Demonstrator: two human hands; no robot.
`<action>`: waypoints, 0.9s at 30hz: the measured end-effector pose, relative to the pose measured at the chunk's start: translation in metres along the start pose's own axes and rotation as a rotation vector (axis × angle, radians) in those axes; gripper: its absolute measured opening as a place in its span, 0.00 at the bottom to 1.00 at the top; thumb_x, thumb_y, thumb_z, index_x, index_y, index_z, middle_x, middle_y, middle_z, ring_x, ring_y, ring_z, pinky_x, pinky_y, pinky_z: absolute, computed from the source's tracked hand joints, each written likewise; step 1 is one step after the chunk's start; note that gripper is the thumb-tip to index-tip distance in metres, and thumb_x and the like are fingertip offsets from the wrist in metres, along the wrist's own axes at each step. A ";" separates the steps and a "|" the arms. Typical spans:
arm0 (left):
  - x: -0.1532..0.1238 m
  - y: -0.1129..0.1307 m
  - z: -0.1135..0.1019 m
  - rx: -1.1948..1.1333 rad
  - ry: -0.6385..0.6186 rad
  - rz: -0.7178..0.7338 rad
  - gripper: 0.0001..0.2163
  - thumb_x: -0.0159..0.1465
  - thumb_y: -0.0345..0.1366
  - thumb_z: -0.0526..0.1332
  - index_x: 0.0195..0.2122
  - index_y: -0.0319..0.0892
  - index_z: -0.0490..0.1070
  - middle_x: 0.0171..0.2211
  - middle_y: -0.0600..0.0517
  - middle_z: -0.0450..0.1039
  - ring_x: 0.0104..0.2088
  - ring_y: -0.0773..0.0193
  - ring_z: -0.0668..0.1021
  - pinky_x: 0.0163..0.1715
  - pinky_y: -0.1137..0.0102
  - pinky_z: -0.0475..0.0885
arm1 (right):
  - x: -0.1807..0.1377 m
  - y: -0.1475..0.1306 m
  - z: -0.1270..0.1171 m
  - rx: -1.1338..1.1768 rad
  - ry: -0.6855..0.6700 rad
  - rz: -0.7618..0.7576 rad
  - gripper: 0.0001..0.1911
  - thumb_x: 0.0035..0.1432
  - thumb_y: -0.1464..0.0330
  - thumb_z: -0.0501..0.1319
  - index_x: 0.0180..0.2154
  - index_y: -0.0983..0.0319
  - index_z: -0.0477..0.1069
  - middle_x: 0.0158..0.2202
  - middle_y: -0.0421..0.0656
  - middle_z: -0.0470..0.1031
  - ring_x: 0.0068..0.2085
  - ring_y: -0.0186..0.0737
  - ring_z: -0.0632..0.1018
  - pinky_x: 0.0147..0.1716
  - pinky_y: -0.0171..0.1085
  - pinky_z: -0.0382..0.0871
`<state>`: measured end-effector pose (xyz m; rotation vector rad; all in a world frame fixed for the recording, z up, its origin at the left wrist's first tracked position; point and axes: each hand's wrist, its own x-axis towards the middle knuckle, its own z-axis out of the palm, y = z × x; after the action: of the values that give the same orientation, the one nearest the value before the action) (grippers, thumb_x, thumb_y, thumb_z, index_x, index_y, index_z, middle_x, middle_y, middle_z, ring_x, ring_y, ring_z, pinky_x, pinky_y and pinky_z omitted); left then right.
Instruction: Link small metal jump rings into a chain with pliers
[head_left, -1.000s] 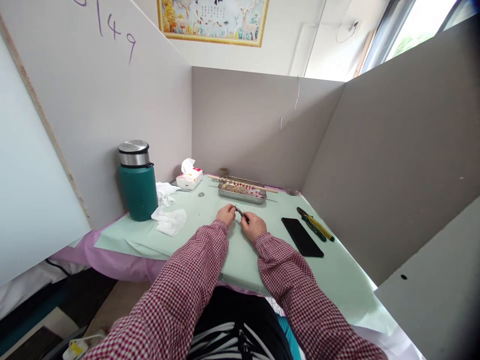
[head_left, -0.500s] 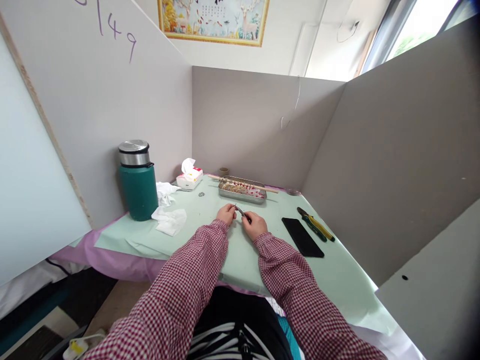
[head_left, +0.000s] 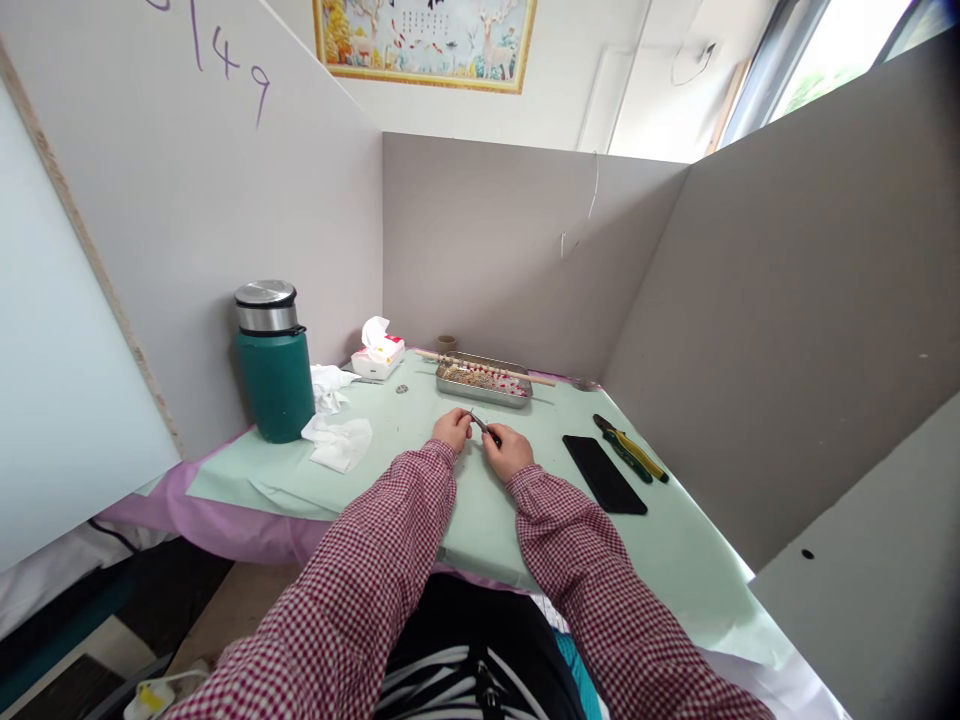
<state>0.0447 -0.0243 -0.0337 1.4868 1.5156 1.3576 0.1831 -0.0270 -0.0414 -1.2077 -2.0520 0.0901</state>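
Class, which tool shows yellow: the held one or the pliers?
The pliers lying right of the black flat object, coloured yellow and green; the slim tool in the right hand looks dark.

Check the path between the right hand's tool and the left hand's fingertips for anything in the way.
Nothing visible is: the slim tool in the right hand points at the left hand, its tip close to the fingertips. The metal tray lies beyond both hands.

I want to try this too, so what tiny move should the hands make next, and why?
Maybe hold the left hand steady while the right hand gently nudges the small tool: its tip is right by the left fingertips, which seem to pinch something too tiny to make out.
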 end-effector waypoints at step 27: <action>-0.002 0.010 -0.011 -0.513 -0.241 -0.167 0.08 0.58 0.39 0.52 0.27 0.40 0.60 0.13 0.61 0.55 0.09 0.78 0.51 0.10 0.79 0.48 | 0.000 0.004 -0.002 0.189 0.038 -0.094 0.14 0.54 0.65 0.51 0.38 0.61 0.72 0.36 0.43 0.74 0.36 0.37 0.73 0.39 0.33 0.65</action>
<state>0.0380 -0.0301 -0.0216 1.1239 1.0152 1.2895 0.1869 -0.0253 -0.0414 -0.9888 -2.0145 0.2091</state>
